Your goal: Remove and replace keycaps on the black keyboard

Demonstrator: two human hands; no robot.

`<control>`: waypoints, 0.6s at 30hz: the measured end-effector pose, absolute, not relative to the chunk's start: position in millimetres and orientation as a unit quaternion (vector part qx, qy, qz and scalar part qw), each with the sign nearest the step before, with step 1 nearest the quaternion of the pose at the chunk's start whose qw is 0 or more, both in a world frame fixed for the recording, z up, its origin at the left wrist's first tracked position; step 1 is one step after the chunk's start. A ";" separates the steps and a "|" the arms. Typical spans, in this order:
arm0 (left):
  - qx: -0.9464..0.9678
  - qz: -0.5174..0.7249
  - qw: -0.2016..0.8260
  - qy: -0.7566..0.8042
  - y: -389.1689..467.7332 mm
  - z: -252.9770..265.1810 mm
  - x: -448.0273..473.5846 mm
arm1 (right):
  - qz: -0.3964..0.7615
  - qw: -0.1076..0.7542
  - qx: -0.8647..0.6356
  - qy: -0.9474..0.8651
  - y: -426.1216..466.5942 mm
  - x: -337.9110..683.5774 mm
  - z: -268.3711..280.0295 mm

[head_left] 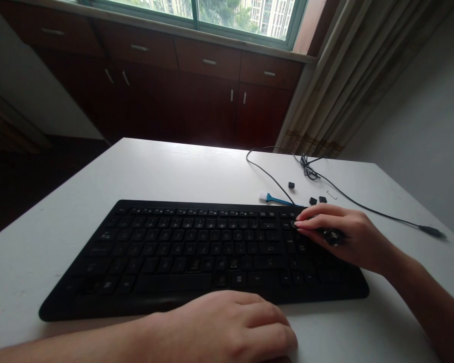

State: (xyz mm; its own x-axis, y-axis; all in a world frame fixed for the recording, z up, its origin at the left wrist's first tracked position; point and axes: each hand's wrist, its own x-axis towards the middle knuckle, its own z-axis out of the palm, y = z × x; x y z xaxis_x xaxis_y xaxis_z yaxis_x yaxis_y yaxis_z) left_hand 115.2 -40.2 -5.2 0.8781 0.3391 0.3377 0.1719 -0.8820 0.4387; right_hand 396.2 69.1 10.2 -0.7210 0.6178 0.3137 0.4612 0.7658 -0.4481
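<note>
A black keyboard [166, 292] lies on the white table, with keycaps off at a few spots in its lower rows. Over its upper right part, my right hand [348, 234] is closed in a pinch on a dark tool with a round, shiny end [333, 237]. Its kind is not clear, and its other end is at the keys under my fingertips. My left hand [234, 327] rests palm down at the keyboard's front edge, with fingers bent together. Its fingertips are hidden, so anything beneath them cannot be seen.
Behind the keyboard lie a blue brush [276, 199] with white bristles, a loose black keycap [291, 185], two more keycaps [318, 200] and a thin bent wire [331, 195]. A black cable [348, 197] with a coiled bundle runs to a plug [432, 231] at right.
</note>
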 end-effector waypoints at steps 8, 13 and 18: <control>0.949 0.209 0.196 0.132 -38.8 -4.9 115.4 | 0.176 0.217 -0.284 -0.917 70.0 398.7 9.6; 0.950 0.207 0.197 0.125 -36.3 -5.5 115.6 | 0.181 0.250 -0.270 -0.912 71.4 398.9 7.0; 0.949 0.209 0.205 0.121 -35.8 -7.2 115.5 | 0.203 0.240 -0.271 -0.910 73.5 402.0 4.2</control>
State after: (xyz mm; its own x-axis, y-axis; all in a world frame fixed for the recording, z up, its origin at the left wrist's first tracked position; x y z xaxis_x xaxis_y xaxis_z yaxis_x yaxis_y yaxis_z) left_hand 115.5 -35.8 -7.2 0.8832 0.3147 0.3476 0.1432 -0.8870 0.4390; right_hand 402.0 73.5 4.2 -0.7375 0.5914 0.3261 0.3963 0.7700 -0.5001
